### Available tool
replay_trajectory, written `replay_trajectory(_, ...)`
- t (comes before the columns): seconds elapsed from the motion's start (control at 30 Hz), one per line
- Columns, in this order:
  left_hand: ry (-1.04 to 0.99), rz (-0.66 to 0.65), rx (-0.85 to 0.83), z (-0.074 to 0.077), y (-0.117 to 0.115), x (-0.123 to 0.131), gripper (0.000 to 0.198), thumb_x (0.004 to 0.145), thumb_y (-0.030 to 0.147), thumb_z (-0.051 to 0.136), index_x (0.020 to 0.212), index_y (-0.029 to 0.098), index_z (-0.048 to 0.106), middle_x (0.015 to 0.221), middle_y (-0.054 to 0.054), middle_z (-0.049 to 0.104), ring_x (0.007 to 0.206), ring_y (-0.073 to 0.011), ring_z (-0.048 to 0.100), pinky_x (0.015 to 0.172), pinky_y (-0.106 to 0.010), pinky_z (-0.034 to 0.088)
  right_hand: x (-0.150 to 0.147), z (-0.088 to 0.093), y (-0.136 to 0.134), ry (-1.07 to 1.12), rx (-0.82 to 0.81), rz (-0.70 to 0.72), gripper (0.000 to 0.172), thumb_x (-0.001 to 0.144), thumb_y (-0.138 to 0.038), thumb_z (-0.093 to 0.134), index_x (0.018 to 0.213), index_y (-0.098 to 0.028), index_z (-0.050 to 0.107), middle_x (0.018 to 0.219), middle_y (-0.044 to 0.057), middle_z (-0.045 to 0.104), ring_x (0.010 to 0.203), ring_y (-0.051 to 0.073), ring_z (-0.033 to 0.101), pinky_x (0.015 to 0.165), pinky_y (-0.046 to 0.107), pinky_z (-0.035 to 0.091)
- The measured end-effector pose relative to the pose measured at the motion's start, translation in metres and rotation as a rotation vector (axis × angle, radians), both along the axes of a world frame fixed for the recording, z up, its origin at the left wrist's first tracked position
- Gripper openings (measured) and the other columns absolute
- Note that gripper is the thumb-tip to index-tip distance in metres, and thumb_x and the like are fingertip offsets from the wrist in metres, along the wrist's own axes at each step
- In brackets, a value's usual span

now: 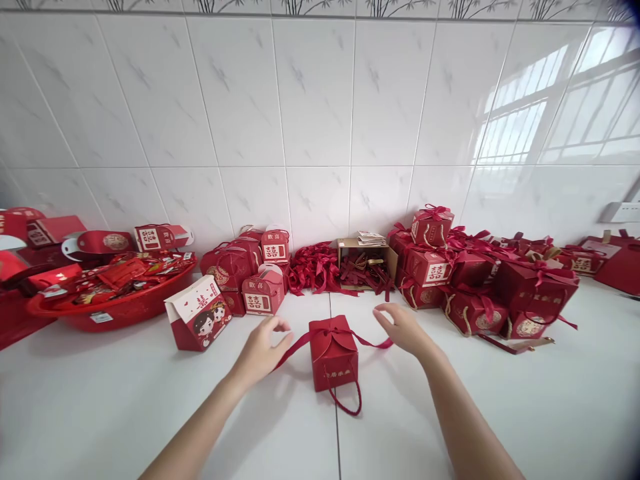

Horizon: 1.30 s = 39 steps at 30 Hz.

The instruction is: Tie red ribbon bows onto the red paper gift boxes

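A red gift box [334, 353] with gold lettering stands upright in the middle, its top flaps folded together. A dark red ribbon [294, 349] runs through the top, its two ends spread left and right. One cord handle [353, 408] hangs in a loop at the front. To the left of the box, my left hand [264, 347] is open, thumb and fingers apart, with the left ribbon end passing beside and below it. My right hand [404, 328] is open on the other side, fingers stretched out, close above the right ribbon end. Neither hand touches the box.
Left stands a red basin [113, 313] of wrapped packets, near a white-topped couple-print box [197, 317]. Behind are several red boxes [264, 293], a ribbon heap [315, 267] and a carton [393, 267] of strips. Finished-looking ribboned boxes [535, 293] pile up right, before a tiled wall [320, 100].
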State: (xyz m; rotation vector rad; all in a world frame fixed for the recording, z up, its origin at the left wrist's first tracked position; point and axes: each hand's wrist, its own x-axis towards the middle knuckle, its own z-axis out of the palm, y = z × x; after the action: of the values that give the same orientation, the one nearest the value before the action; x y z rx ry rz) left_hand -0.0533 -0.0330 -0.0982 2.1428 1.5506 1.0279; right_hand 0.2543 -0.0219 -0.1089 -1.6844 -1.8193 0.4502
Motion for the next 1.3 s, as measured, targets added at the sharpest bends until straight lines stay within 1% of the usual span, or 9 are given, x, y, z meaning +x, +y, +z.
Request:
replay_trajectory(0.17,-0.312,-0.074,-0.208,-0.009,0.0,0.042,0.023,0.074,0.041,0.057,0.076,0.022,0.045,0.082,0.0,0.055,0.084,-0.0182,0.056,0.076,-0.029,0.045,-0.043,-0.011,0.005,0.299,-0.095,0.328,0.038,0.087,-0.055,0.038,0.075,-0.02,0.047,0.072,0.0,0.059,0.066,0.014,0.055,0.061,0.026,0.043)
replay_trajectory(0.33,-0.528,-0.087,-0.421,-0.016,0.001,0.048,0.03,0.072,0.044,0.06,0.077,0.022,0.04,0.077,0.004,0.048,0.073,-0.0145,0.054,0.066,-0.026,0.046,-0.053,-0.025,0.002,0.546,-0.174,0.363,0.038,0.086,-0.059,0.039,0.086,-0.021,0.044,0.058,-0.007,0.043,0.048,0.009,0.04,0.047,0.022,0.033)
replay_trajectory(0.5,-0.596,-0.105,-0.491,-0.013,0.001,0.049,0.034,0.07,0.044,0.063,0.077,0.022,0.037,0.074,0.005,0.049,0.065,-0.0122,0.054,0.061,-0.024,0.044,-0.053,-0.012,-0.007,0.453,-0.077,0.417,0.063,0.077,-0.055,0.058,0.13,-0.026,0.04,0.075,-0.002,0.057,0.068,0.014,0.053,0.066,0.027,0.043)
replay_trajectory(0.63,-0.609,-0.092,-0.479,-0.012,-0.001,0.051,0.031,0.072,0.041,0.061,0.078,0.022,0.038,0.072,0.005,0.051,0.06,-0.0108,0.052,0.057,-0.022,0.04,-0.056,-0.007,-0.01,0.383,-0.081,0.439,0.061,0.072,-0.048,0.066,0.124,-0.024,0.047,0.099,0.005,0.064,0.084,0.019,0.059,0.073,0.03,0.046)
replay_trajectory(0.8,-0.609,-0.073,-0.477,-0.014,0.0,0.053,0.03,0.07,0.041,0.061,0.077,0.022,0.039,0.071,0.006,0.05,0.06,-0.0104,0.049,0.056,-0.021,0.038,-0.059,-0.008,-0.01,0.332,-0.054,0.412,0.046,0.077,-0.047,0.06,0.116,-0.024,0.047,0.083,0.002,0.065,0.07,0.017,0.058,0.062,0.027,0.044)
replay_trajectory(0.97,-0.562,-0.043,-0.477,-0.02,0.006,0.05,0.031,0.069,0.044,0.062,0.075,0.022,0.041,0.065,0.007,0.048,0.056,-0.0105,0.045,0.053,-0.022,0.033,-0.058,-0.006,-0.013,0.344,-0.069,0.398,0.056,0.077,-0.055,0.057,0.122,-0.025,0.041,0.073,-0.001,0.059,0.065,0.016,0.053,0.059,0.026,0.039)
replay_trajectory(1.03,-0.515,-0.046,-0.493,-0.022,0.008,0.048,0.034,0.07,0.048,0.062,0.07,0.021,0.042,0.061,0.007,0.045,0.053,-0.01,0.04,0.052,-0.022,0.03,-0.055,-0.009,-0.013,0.381,-0.069,0.358,0.047,0.083,-0.058,0.046,0.115,-0.024,0.044,0.064,-0.004,0.052,0.06,0.014,0.048,0.057,0.025,0.036)
replay_trajectory(1.13,-0.456,-0.082,-0.511,-0.024,0.009,0.045,0.042,0.07,0.056,0.059,0.06,0.019,0.041,0.056,0.006,0.041,0.053,-0.0103,0.036,0.053,-0.023,0.027,-0.05,-0.016,-0.009,0.399,-0.038,0.279,0.043,0.087,-0.06,0.033,0.079,-0.02,0.048,0.057,-0.005,0.042,0.055,0.012,0.039,0.054,0.025,0.032)
replay_trajectory(1.3,-0.392,-0.049,-0.408,-0.021,0.008,0.039,0.05,0.067,0.06,0.06,0.054,0.02,0.032,0.054,0.007,0.03,0.054,-0.0108,0.033,0.053,-0.024,0.026,-0.033,-0.019,0.0,0.33,-0.008,0.269,0.051,0.078,-0.063,0.048,0.053,-0.018,0.04,0.052,-0.004,0.034,0.052,0.009,0.029,0.049,0.024,0.024)
